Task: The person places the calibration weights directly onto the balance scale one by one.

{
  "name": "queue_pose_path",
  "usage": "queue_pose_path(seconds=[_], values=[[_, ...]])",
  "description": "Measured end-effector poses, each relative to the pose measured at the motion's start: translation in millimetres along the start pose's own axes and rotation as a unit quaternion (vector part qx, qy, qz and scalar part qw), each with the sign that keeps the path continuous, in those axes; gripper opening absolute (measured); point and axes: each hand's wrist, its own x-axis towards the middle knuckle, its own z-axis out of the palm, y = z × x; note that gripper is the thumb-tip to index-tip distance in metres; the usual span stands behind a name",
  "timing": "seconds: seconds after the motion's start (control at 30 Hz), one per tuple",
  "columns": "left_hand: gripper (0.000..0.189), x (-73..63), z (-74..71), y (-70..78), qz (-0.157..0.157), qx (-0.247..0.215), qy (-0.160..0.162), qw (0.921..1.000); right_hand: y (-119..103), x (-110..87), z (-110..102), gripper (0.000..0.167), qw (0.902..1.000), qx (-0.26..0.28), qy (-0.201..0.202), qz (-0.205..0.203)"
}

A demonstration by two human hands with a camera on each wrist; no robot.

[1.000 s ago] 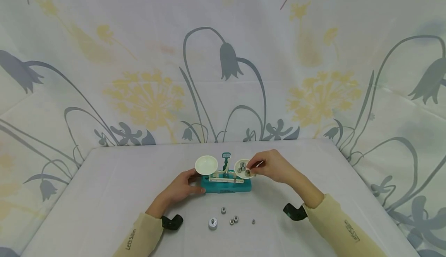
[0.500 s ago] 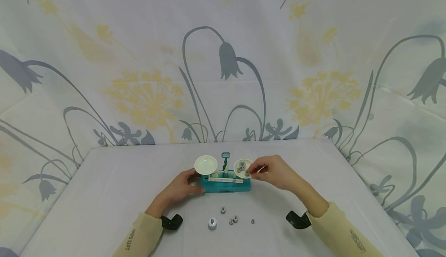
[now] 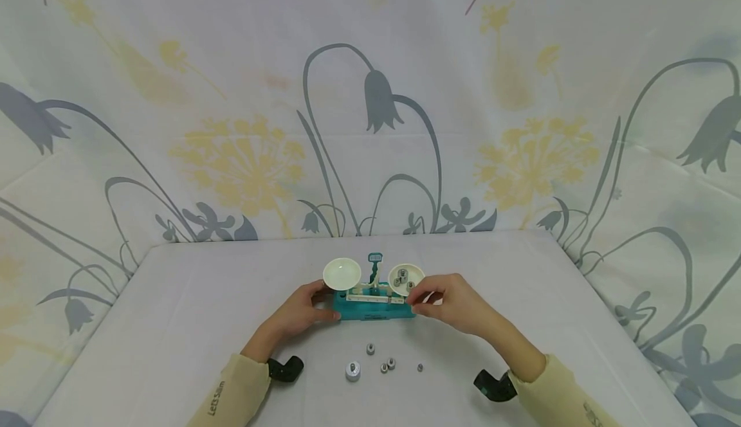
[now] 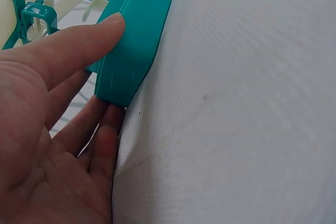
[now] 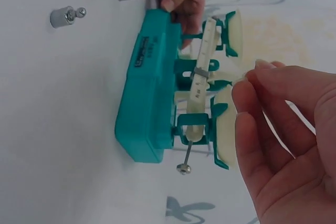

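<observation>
A teal balance scale (image 3: 376, 311) stands on the white-covered table with two cream pans. Its left pan (image 3: 342, 274) holds nothing; in the right pan (image 3: 418, 271) sit several small metal weights (image 3: 402, 274). My left hand (image 3: 296, 312) grips the left end of the base, thumb on the front and fingers round the end and behind, as the left wrist view shows. My right hand (image 3: 454, 301) is just in front of the right pan, fingers loosely curled and thumb near the index fingertip. Nothing shows between those fingertips in the right wrist view.
In front of the scale, several more metal weights stand on the table, among them a large one (image 3: 353, 371) and a tiny one (image 3: 420, 368). A flower-printed cloth (image 3: 370, 176) hangs behind the table. Black wrist cameras (image 3: 494, 386) are worn on both wrists.
My right hand has moved off the weight at the right pan's edge and down toward the front, leaving that weight in the pan. My left hand stays on the base.
</observation>
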Motion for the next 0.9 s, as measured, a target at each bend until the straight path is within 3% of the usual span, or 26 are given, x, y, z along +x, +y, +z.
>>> queue_pose_path(seconds=[0.37, 0.9], values=[[0.066, 0.1, 0.2, -0.7, -0.001, -0.003, 0.000, 1.0000, 7, -1.2, 25, 0.010, 0.9990, 0.020, -0.041, -0.004], [0.065, -0.1, 1.9, 0.1, -0.004, 0.009, 0.007, 0.9999, 14, -6.6, 47, 0.014, 0.9919, 0.076, -0.093, 0.042]])
